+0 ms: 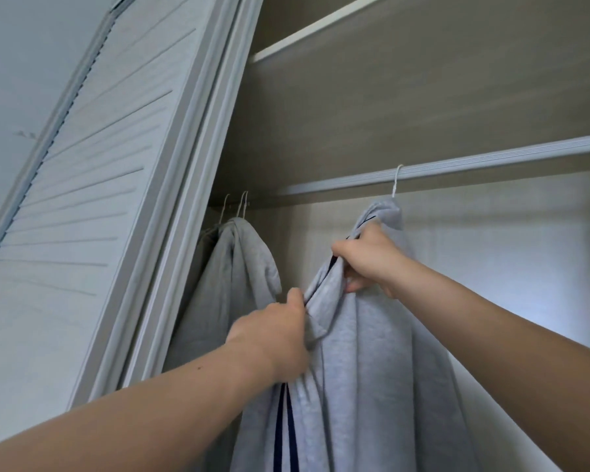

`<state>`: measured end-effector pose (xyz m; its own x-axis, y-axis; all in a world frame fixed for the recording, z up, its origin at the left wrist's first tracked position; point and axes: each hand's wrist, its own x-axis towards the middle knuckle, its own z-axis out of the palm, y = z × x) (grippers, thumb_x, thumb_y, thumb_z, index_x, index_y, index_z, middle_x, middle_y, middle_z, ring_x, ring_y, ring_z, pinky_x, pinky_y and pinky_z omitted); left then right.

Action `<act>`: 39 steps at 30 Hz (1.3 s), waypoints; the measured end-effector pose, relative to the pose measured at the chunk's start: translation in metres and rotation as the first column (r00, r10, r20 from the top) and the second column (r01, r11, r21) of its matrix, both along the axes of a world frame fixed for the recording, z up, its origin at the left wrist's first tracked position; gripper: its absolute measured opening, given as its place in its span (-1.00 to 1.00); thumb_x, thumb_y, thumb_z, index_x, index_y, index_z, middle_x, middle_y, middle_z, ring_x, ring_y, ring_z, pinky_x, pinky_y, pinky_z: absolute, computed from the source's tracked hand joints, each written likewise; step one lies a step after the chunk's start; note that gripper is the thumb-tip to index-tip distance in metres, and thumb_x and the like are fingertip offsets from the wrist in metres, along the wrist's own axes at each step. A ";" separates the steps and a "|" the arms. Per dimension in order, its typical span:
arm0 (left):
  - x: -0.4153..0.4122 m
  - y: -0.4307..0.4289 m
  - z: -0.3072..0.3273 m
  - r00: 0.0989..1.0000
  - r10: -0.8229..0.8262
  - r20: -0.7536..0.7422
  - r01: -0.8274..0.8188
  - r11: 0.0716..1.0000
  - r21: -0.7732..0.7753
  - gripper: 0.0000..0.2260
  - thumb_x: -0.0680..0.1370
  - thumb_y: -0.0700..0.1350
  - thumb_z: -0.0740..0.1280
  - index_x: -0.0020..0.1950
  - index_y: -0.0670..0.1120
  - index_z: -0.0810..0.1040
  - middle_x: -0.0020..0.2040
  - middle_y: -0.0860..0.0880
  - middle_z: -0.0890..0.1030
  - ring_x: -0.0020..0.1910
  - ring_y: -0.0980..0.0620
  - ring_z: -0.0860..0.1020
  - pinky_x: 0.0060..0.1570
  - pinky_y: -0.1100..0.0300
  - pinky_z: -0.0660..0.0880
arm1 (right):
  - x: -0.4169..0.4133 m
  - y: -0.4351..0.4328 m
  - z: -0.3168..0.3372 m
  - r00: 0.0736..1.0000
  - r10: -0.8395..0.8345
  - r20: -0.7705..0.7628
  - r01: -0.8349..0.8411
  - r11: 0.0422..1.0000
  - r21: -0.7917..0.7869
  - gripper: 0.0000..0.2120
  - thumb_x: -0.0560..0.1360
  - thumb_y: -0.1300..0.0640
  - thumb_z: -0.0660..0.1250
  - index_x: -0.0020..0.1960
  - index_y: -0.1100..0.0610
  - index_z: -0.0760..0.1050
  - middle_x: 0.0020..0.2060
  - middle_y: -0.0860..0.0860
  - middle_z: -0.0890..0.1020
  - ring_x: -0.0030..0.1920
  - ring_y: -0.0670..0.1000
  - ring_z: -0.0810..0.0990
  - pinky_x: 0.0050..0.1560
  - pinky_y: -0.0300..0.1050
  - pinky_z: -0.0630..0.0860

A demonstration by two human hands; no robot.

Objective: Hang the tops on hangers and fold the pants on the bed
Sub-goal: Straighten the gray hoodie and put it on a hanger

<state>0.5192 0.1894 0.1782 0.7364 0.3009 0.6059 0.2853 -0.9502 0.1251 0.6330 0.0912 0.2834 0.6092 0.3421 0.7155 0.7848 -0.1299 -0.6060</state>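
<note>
Grey top (372, 352): hanging inside the wardrobe at 5 o'clock of the view, on a white hanger (396, 180); only the hook showing, looping over the rail (491, 161) at 2 o'clock; two dark stripes running down the cloth at 6 o'clock, dark trim also peeking out near the neck; bunching into folds between both hands.

Left hand (273, 335): reaching up from 8 o'clock; grasping a fold of the top at 6 o'clock, fingers curling into the cloth, back of hand facing the camera.

Right hand (368, 260): coming in from 4 o'clock; gripping the top's trimmed edge just below the hanger, thumb lying on top, fingers curling under; sitting at 2 o'clock from the left hand, gathered cloth stretching between.

Hooded grey top (239, 277): hanging at 7 o'clock, at 9 o'clock from the held top and apart from it; thin white hooks (242, 206) showing above; far side hiding behind the door frame.

Louvred door (82, 182): filling 9 to 11 o'clock, leaning across the view.

Shelf edge (321, 32): running at 1 o'clock, above the rail.
</note>
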 end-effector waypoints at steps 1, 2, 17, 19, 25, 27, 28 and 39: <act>-0.003 0.004 0.000 1.000 0.023 0.000 -0.023 1.000 0.007 -0.58 0.52 -0.13 0.28 0.30 -0.02 0.18 -0.01 -0.03 0.43 -0.09 -0.10 0.47 -0.14 0.00 0.44 | 0.000 0.005 -0.002 1.000 0.019 0.007 -0.019 1.000 0.019 -0.81 0.44 0.20 0.32 -0.03 0.32 0.49 -0.25 0.20 0.59 -0.33 0.15 0.62 -0.29 0.23 0.67; -0.006 0.009 -0.001 0.999 0.045 0.000 -0.045 0.999 0.012 -0.56 0.52 -0.14 0.28 0.33 -0.03 0.17 -0.02 -0.03 0.42 -0.10 -0.09 0.46 -0.16 0.00 0.43 | 0.002 0.011 -0.003 0.999 0.035 0.009 -0.035 0.999 0.028 -0.87 0.45 0.22 0.32 -0.09 0.30 0.50 -0.24 0.22 0.59 -0.32 0.18 0.64 -0.28 0.27 0.66; -0.024 0.045 -0.006 0.952 0.282 -0.119 -0.282 0.959 0.019 -0.39 0.56 -0.24 0.30 0.53 -0.13 0.08 0.29 -0.18 0.47 0.19 -0.21 0.53 -0.02 0.00 0.48 | 0.029 0.127 0.006 0.985 0.085 0.151 -0.068 0.991 -0.114 -0.73 0.54 0.37 0.15 -0.32 0.20 0.35 -0.22 0.22 0.53 -0.17 0.17 0.51 -0.18 0.00 0.40; -0.024 0.047 -0.005 0.952 0.279 -0.124 -0.280 0.960 0.015 -0.42 0.57 -0.24 0.28 0.52 -0.15 0.10 0.29 -0.20 0.46 0.19 -0.22 0.53 0.01 -0.01 0.49 | 0.029 0.133 0.010 0.979 0.077 0.186 -0.044 0.983 -0.177 -0.68 0.55 0.38 0.14 -0.35 0.15 0.32 -0.24 0.19 0.50 -0.14 0.14 0.48 -0.16 -0.04 0.37; -0.022 0.048 -0.002 0.948 0.301 -0.107 -0.302 0.953 -0.001 -0.40 0.57 -0.24 0.28 0.54 -0.12 0.07 0.26 -0.20 0.47 0.16 -0.21 0.54 0.04 -0.05 0.53 | 0.038 0.141 0.013 0.976 0.099 0.196 -0.059 0.978 -0.201 -0.67 0.55 0.40 0.13 -0.36 0.19 0.30 -0.30 0.18 0.48 -0.16 0.15 0.46 -0.17 -0.05 0.33; -0.022 0.045 -0.004 0.946 0.309 -0.103 -0.309 0.951 0.009 -0.40 0.57 -0.25 0.29 0.53 -0.12 0.09 0.23 -0.19 0.48 0.14 -0.20 0.56 0.05 -0.05 0.56 | 0.039 0.134 0.005 0.973 0.116 0.200 -0.072 0.974 -0.217 -0.75 0.53 0.40 0.14 -0.30 0.23 0.36 -0.25 0.19 0.53 -0.14 0.16 0.51 -0.17 -0.03 0.39; -0.023 0.043 -0.006 0.946 0.311 -0.096 -0.310 0.950 0.019 -0.40 0.56 -0.25 0.29 0.53 -0.11 0.09 0.23 -0.18 0.49 0.13 -0.19 0.56 0.05 -0.05 0.57 | 0.040 0.130 0.000 0.968 0.122 0.221 -0.071 0.972 -0.225 -0.84 0.53 0.37 0.17 -0.21 0.26 0.43 -0.17 0.20 0.58 -0.10 0.17 0.55 -0.13 -0.02 0.47; -0.083 0.015 -0.032 0.992 0.123 0.035 -0.125 0.988 0.087 -0.86 0.62 -0.11 0.21 0.17 -0.04 0.42 0.01 -0.04 0.49 -0.11 -0.04 0.54 -0.16 0.06 0.50 | -0.021 0.051 -0.062 0.895 0.213 0.392 -0.072 0.936 -0.345 -0.63 0.62 0.07 0.29 0.41 0.06 0.44 0.20 0.01 0.58 0.18 -0.01 0.55 0.18 -0.14 0.44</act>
<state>0.4365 0.2041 0.1460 0.6781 0.3330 0.6552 0.3992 -0.9154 0.0521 0.6120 0.1418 0.2211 0.2051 0.6505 0.7313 0.9786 -0.1238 -0.1643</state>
